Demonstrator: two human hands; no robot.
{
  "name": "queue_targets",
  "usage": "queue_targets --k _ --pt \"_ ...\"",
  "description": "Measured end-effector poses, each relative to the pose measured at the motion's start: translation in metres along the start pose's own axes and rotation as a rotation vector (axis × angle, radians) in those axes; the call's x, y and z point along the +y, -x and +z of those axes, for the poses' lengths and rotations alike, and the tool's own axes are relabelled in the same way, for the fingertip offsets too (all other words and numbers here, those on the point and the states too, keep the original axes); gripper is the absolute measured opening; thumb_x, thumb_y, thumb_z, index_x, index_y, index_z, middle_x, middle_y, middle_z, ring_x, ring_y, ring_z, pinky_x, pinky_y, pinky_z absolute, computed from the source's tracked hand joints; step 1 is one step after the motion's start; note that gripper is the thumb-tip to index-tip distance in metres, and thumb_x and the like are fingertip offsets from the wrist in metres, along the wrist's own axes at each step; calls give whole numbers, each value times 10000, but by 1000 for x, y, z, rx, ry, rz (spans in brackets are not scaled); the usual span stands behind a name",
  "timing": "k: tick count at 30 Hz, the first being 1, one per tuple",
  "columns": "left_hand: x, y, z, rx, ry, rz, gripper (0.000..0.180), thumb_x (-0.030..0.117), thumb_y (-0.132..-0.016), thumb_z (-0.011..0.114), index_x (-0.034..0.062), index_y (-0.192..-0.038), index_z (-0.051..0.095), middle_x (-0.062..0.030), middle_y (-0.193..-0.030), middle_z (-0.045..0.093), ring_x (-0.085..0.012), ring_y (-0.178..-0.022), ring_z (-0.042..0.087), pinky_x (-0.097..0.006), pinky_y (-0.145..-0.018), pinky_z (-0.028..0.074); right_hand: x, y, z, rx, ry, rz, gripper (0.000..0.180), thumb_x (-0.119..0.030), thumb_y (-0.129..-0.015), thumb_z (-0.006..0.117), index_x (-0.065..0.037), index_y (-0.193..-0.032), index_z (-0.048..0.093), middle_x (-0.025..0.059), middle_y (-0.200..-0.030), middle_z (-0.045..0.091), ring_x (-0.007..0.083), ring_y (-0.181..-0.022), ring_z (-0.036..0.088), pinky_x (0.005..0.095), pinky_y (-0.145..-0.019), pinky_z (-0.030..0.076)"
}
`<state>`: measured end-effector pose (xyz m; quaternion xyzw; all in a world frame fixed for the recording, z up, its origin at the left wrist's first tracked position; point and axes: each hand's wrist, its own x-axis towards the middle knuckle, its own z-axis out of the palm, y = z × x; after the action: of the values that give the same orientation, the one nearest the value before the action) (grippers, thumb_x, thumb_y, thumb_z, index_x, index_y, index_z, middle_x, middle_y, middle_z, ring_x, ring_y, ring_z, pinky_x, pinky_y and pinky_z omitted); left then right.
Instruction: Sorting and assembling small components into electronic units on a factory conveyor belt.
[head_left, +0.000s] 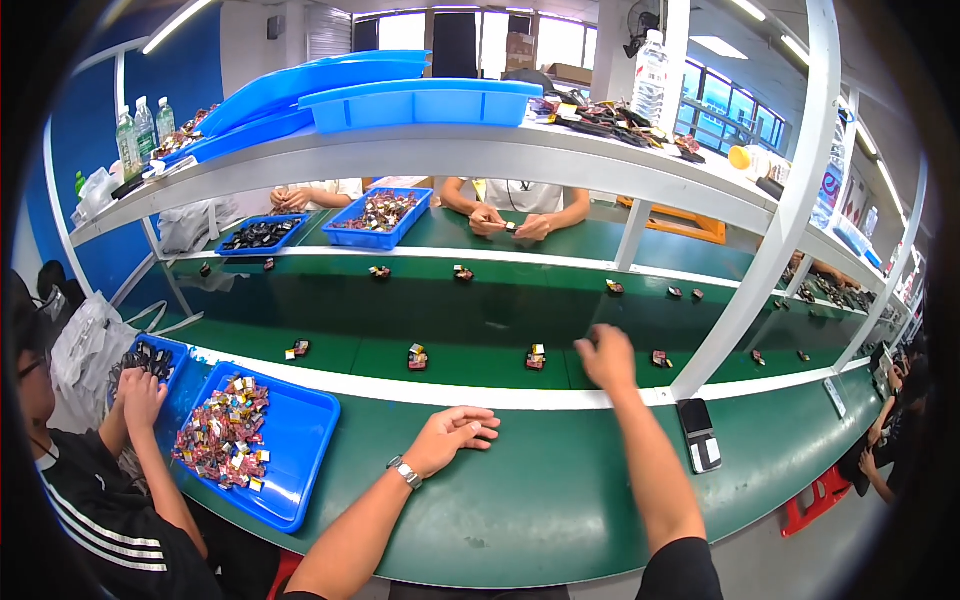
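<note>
My left hand (457, 440), with a metal-banded watch (404, 471) on its wrist, hovers low over the green worktop, fingers stretched to the right and holding nothing. My right hand (608, 358) reaches across the white rail above the dark green conveyor belt (480, 325). Its fingers bend down and are partly hidden, so what lies under them does not show. Closest to it are two small electronic parts with black, red and yellow-white pieces: one part (536, 357) on its left, another part (660, 359) on its right. A third part (417, 357) sits farther left.
A blue tray (318, 440) of small parts stands left, beside a co-worker's hands (143, 398). A black-and-silver pocket scale (699, 436) lies right, near a white post (755, 215). Across the belt, another person's hands (513, 225) hold a small part. An overhead shelf (420, 152) carries blue trays.
</note>
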<state>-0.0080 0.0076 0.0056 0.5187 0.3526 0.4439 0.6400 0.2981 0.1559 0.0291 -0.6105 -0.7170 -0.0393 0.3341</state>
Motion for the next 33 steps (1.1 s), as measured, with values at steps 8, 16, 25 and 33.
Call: queue_targets --k 8,16,25,33 --pt "-5 -1 -1 13 -25 -5 263 80 -991 494 -50 -1211 561 -180 -1174 634 -225 -1024 654 -333 -860 558 -77 18 49 -171 -27 230 630 -323 -706 817 36 -1154 557 235 -1105 605 373 -1045 601 440 -893 501" --pt "-7 -1 -7 157 161 32 325 158 -1018 470 -30 -1282 488 -157 -1147 627 -193 -924 643 -318 -795 549 -87 49 8 -351 -559 -45 814 -149 -665 826 -49 -1375 442 102 -1181 637 274 -1029 575 380 -887 490" --pt "3 2 -11 -156 152 -81 421 206 -1018 485 -39 -1360 482 -109 -1109 631 -164 -854 620 -290 -770 521 -139 94 -52 -567 -576 -299 729 -69 -745 774 -58 -1398 451 106 -1226 624 245 -1101 553 371 -931 490" --pt "-8 0 -3 112 214 45 313 109 -960 573 -11 -1242 504 -132 -1178 620 -238 -1063 642 -389 -939 542 -153 118 -3 -190 -799 34 224 -105 -881 664 5 -1076 679 145 -947 673 237 -818 696 327 -749 551"
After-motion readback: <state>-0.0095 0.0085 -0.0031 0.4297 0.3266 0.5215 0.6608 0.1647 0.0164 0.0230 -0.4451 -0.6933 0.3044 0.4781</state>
